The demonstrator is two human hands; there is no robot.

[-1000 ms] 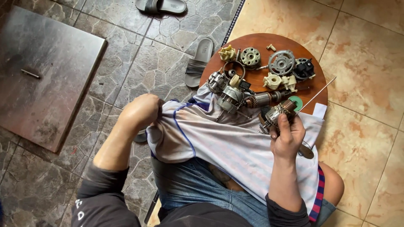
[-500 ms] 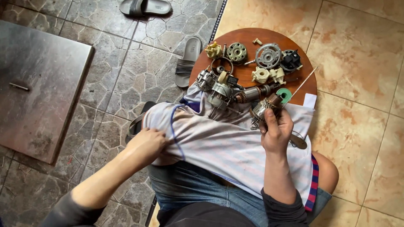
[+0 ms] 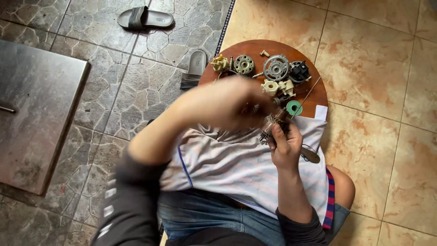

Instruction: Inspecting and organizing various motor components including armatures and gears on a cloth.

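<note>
Metal motor part (image 3: 273, 124) gripped in right hand (image 3: 284, 146); left hand (image 3: 227, 102) alongside (blurred, grip unclear).

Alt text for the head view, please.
Seen from above, a seated person's right hand grips a small metal motor part over a white cloth on the lap, the blurred left hand reaching to it. Fan motor parts lie on a round wooden board.

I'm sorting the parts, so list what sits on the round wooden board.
On the round wooden board lie a grey finned disc, a smaller gear-like disc, a black part, cream plastic pieces and a green ring. The blurred left hand covers the near side.
</note>
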